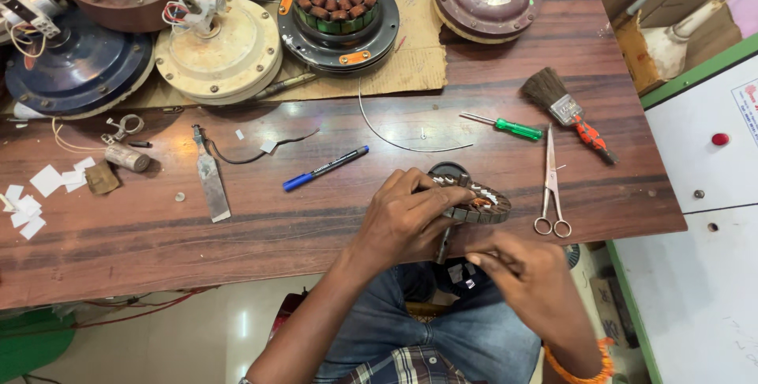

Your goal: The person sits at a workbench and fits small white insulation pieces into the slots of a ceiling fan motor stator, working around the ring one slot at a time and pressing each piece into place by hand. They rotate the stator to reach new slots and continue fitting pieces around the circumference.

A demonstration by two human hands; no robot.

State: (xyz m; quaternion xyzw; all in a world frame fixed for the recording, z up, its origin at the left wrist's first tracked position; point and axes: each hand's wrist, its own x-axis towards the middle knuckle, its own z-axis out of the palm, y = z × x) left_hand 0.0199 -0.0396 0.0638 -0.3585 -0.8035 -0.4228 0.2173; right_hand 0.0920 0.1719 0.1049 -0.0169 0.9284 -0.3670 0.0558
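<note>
Resting nearest me at the wooden table's (pixel 158 242) front edge, the ring-shaped stator core (pixel 474 198) is lying flat, and my left hand (pixel 403 222) is clamping over its near-left rim. Just below it, off the edge, my right hand (pixel 529 277) is pinching a thin tool (pixel 444 243) whose long axis is pointing up toward the core. Scissors (pixel 551 187) are lying just right.

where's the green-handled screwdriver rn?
In the head view, the green-handled screwdriver lies on the brown wooden table, right of centre, between the bristle brush with a red handle and the steel scissors.
</note>
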